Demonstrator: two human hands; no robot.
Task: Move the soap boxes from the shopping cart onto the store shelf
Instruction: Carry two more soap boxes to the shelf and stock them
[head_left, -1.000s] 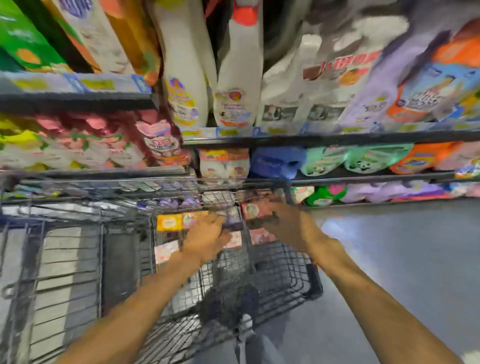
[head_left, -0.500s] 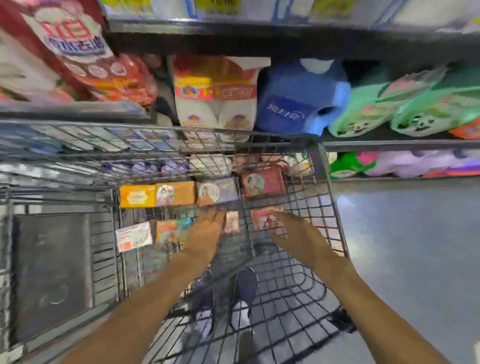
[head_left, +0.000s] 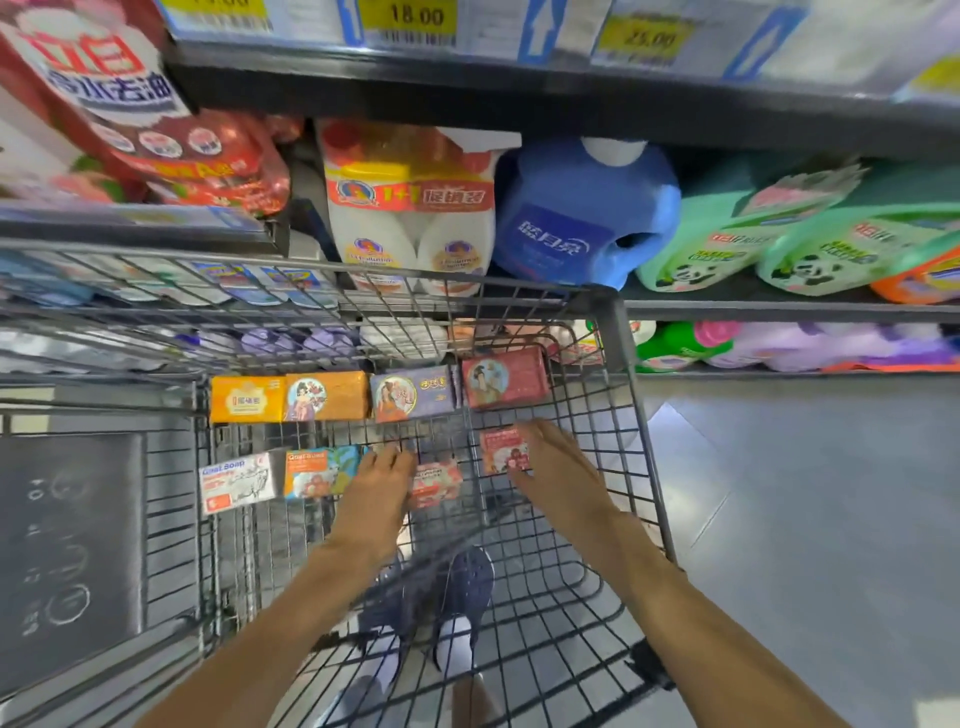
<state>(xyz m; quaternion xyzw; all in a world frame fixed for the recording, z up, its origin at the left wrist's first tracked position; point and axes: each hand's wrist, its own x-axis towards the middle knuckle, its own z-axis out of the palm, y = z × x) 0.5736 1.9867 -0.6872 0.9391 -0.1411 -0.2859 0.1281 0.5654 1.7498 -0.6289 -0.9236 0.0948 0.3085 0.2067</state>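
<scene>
Several soap boxes lie in the wire shopping cart (head_left: 631, 395). The far row holds two orange boxes (head_left: 247, 398) (head_left: 326, 396), a purple box (head_left: 413, 393) and a red box (head_left: 505, 378). The near row holds a white box (head_left: 236, 482), an orange-teal box (head_left: 318, 471) and two small pink boxes (head_left: 436, 483) (head_left: 501, 450). My left hand (head_left: 382, 486) reaches into the cart, fingers spread, between the orange-teal box and a pink box. My right hand (head_left: 558, 467) is open with its fingers touching the right pink box. Neither hand has closed on a box.
Store shelves (head_left: 727, 306) stand directly behind the cart, packed with a blue detergent jug (head_left: 582, 218), white twin bottles (head_left: 410, 208), green refill pouches (head_left: 779, 244) and red bags (head_left: 156, 130). Grey floor (head_left: 805, 519) lies to the right. My feet show through the cart's bottom.
The view has tilted down from the shelves into the cart. Both hands have come off the far boxes and moved to the near row.
</scene>
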